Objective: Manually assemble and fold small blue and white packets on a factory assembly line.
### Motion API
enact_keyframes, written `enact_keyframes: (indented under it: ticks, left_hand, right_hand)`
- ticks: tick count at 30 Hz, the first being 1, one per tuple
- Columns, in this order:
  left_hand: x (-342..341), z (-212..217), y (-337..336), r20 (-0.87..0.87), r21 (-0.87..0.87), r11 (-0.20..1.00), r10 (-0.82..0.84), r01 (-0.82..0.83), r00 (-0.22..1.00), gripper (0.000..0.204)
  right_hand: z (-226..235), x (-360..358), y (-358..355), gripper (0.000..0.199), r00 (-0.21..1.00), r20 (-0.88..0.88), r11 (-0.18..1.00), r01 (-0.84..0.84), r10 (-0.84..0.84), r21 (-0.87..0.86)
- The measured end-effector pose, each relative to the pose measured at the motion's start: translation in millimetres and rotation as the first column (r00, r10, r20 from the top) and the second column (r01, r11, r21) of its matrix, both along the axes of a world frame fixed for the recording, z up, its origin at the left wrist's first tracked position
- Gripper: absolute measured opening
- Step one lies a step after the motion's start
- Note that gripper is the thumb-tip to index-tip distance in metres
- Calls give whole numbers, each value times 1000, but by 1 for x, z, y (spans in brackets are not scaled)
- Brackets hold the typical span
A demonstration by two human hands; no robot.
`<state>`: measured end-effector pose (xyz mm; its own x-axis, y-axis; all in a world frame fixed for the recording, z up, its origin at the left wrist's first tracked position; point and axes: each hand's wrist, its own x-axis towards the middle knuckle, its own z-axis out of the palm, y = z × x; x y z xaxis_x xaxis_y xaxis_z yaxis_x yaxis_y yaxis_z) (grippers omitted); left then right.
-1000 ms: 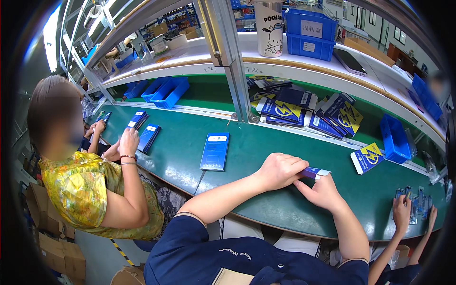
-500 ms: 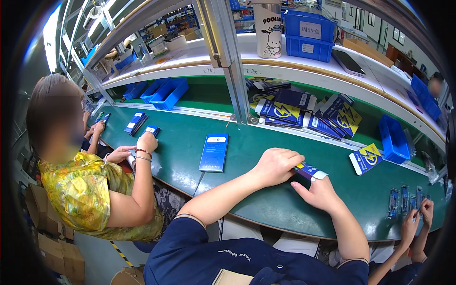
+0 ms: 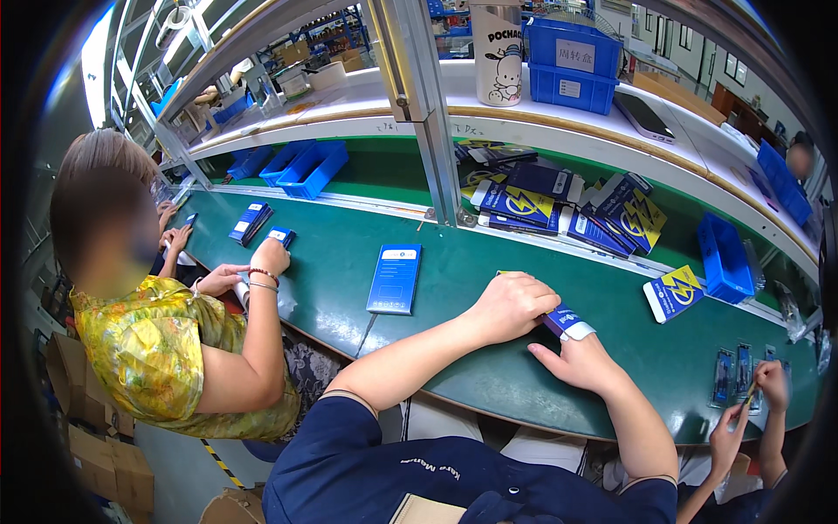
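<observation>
A small blue and yellow cardboard box (image 3: 566, 323) is held above the green bench in front of me. My left hand (image 3: 515, 306) wraps over it from the left and covers most of it. The box's end nearest my right hand is open, with white flaps showing. Into that end go the fingers of my right hand (image 3: 589, 360), hidden inside, while its thumb stretches out apart to the left. Left of my hands a closed blue box (image 3: 394, 279) lies flat. To the right, a yellow and blue flattened box (image 3: 674, 293) rests on the bench.
Behind my hands, flat boxes (image 3: 532, 205) are heaped under the shelf (image 3: 559, 131). A blue bin (image 3: 724, 258) stands at right. A co-worker (image 3: 157, 349) sits at left, handling a small box. Another person's hands (image 3: 742, 419) work near small bagged parts (image 3: 723, 375) at right.
My right thumb has moved away from the box, and the box has turned slightly. At right, the other person's hands have moved apart and now hold a thin item.
</observation>
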<state>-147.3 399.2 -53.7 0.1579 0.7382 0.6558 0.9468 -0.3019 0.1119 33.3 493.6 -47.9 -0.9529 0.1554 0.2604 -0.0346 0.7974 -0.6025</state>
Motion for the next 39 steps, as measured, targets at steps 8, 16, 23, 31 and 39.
enact_keyframes:
  ticks: [8,16,23,31,39]
  left_hand:
    - [9,10,-4,-21,34,997,-65,66,998,37]
    - [11,14,2,24,68,997,-42,40,999,35]
    - [-2,11,-2,33,-69,997,-40,42,999,34]
    - [-5,4,1,0,-212,977,12,-11,1000,43]
    - [-3,1,3,35,-107,994,17,-13,999,42]
  right_hand:
    - [5,1,-2,44,998,60,999,-26,25,23]
    - [4,3,-2,44,999,42,1000,11,-12,22]
    - [-2,-5,-1,46,993,-105,996,-34,43,84]
    - [-9,4,3,44,998,-59,991,33,-26,126]
    - [-9,7,2,44,994,-89,982,79,-65,170]
